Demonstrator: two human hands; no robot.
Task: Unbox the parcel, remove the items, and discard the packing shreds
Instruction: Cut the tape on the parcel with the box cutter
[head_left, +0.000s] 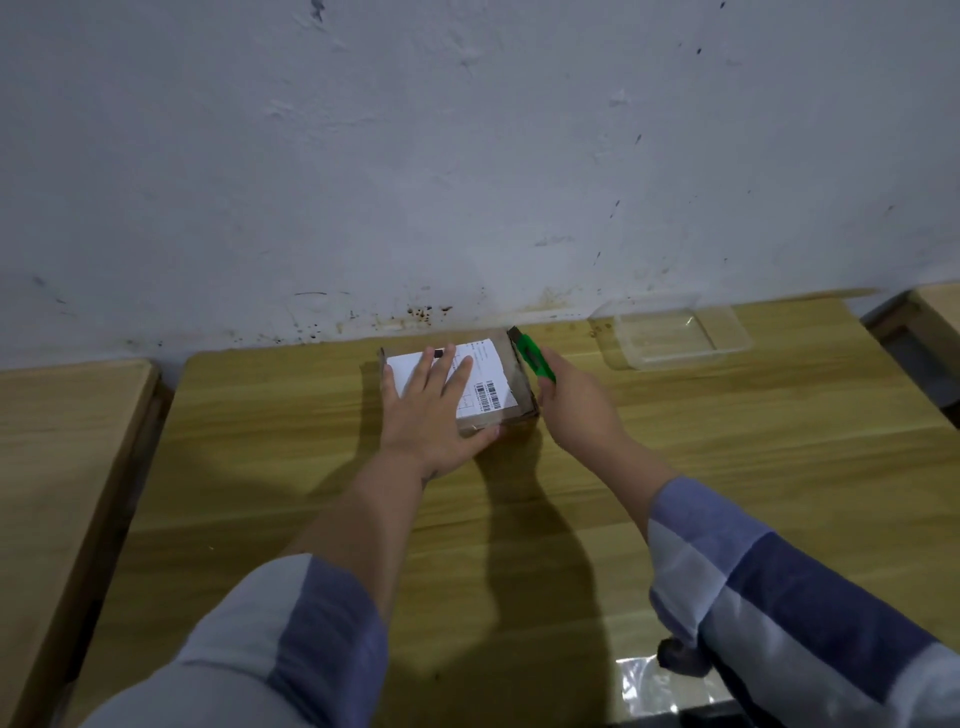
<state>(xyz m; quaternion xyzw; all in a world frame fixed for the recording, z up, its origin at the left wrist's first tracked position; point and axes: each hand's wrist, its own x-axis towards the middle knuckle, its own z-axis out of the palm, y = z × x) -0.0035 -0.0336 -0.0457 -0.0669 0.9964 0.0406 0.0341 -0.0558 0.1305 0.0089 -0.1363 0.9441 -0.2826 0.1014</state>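
Observation:
A small brown cardboard parcel (519, 379) with a white shipping label lies closed on the wooden table (311, 441), near the wall. My left hand (431, 410) lies flat on top of it, fingers spread, thumb along the near edge. My right hand (576, 405) is just right of the parcel and grips a green utility knife (534, 358). The knife's tip points away from me along the parcel's right edge. No packing shreds or items are visible.
A clear plastic container (675, 338) sits at the back right of the table by the wall. Another wooden table (52, 467) stands to the left across a narrow gap. Clear plastic wrap (644, 686) and a dark object (680, 657) are at the near edge.

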